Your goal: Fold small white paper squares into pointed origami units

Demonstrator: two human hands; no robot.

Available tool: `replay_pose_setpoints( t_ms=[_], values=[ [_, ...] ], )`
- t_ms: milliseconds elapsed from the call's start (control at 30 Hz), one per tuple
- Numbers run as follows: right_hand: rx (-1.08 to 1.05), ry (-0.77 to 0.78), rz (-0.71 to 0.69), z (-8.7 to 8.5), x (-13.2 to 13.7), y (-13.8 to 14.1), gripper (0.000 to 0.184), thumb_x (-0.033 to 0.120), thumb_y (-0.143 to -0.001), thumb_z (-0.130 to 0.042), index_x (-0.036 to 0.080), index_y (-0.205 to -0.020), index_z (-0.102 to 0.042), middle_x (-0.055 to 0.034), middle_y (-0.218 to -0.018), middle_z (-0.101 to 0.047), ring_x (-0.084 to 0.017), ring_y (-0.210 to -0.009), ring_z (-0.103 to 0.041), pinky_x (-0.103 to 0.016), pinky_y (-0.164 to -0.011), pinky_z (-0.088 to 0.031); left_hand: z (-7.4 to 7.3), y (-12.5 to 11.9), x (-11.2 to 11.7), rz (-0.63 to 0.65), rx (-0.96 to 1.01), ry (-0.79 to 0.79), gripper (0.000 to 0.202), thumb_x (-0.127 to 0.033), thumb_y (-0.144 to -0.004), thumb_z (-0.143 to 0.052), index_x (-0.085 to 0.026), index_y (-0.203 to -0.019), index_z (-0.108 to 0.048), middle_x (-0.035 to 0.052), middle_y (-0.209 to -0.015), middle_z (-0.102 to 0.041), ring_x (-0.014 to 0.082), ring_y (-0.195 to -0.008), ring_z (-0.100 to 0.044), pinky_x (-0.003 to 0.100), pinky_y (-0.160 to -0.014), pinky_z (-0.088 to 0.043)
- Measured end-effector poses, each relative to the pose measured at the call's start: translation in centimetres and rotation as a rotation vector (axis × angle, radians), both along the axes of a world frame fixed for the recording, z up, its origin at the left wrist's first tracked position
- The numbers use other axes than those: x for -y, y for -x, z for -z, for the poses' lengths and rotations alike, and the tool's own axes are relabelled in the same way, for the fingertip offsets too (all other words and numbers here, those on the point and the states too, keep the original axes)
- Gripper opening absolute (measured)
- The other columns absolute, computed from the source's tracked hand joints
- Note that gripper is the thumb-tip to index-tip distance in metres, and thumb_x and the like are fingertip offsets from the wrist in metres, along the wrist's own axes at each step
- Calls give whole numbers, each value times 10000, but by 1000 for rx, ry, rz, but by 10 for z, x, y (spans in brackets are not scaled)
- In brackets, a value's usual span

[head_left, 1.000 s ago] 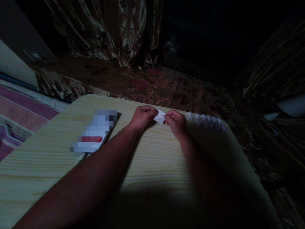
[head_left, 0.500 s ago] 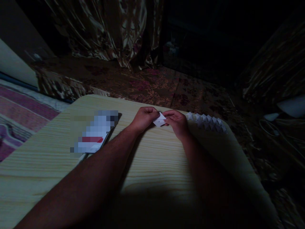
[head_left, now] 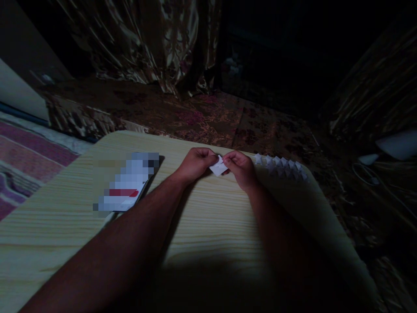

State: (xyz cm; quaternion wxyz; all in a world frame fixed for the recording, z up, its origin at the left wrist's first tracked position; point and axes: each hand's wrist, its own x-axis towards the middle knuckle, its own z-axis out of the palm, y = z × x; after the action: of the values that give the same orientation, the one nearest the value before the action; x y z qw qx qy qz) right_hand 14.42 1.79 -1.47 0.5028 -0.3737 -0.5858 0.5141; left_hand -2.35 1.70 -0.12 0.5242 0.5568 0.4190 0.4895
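A small folded piece of white paper (head_left: 218, 168) is pinched between both hands above the far part of the wooden table (head_left: 208, 217). My left hand (head_left: 196, 164) grips its left side, thumb on top. On the other side my right hand (head_left: 239, 167) is closed on the paper's right edge, with its thumb and index finger together near the top. The fingers beneath the paper are mostly hidden. Just right of my right hand, several folded white paper pieces (head_left: 282, 165) with pointed tips stand in rows.
Left of my left forearm lies a flat pixelated item (head_left: 130, 174) with a red patch, its content blurred out. Behind the table are a patterned sofa-like surface (head_left: 195, 115) and a shiny curtain (head_left: 176, 43). A white cable (head_left: 365, 176) hangs at the right.
My right thumb has shifted onto the paper's upper right edge, and the paper's top corner now looks folded or covered. The whole view has moved slightly.
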Motion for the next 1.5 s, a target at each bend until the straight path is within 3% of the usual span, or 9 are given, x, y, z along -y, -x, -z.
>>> replay_pose_setpoints(
  t_ms=[400,633,1100,1500],
  values=[
    [22,-13,30,2,0,2,286,444,-741,-658,182,-816,-571,12,-680,-619,-105,-564,-579,-220,-485,-499,1,-1,1,22,73,37,249,-276,-630,-720,-111,-817,-710,63,-744,-701,147,-624,-608,266,-627,-467],
    [33,-24,27,1,2,2,298,456,-740,-657,182,-814,-566,11,-684,-617,-104,-564,-575,-221,-486,-495,1,0,1,82,149,85,345,-208,-579,-757,-111,-905,-699,60,-746,-706,158,-626,-635,285,-643,-491],
    [36,-11,14,3,0,3,323,487,-730,-653,192,-822,-559,10,-713,-615,-108,-584,-582,-231,-498,-511,2,-1,0,62,145,74,338,-227,-564,-770,-110,-868,-682,54,-706,-689,156,-593,-628,280,-600,-495],
    [64,-52,87,1,1,7,218,379,-748,-636,173,-792,-577,19,-671,-602,-91,-579,-540,-208,-524,-428,6,1,-3,72,74,26,339,-186,-579,-739,-118,-899,-651,28,-707,-666,115,-576,-593,239,-580,-472]
  ],
)
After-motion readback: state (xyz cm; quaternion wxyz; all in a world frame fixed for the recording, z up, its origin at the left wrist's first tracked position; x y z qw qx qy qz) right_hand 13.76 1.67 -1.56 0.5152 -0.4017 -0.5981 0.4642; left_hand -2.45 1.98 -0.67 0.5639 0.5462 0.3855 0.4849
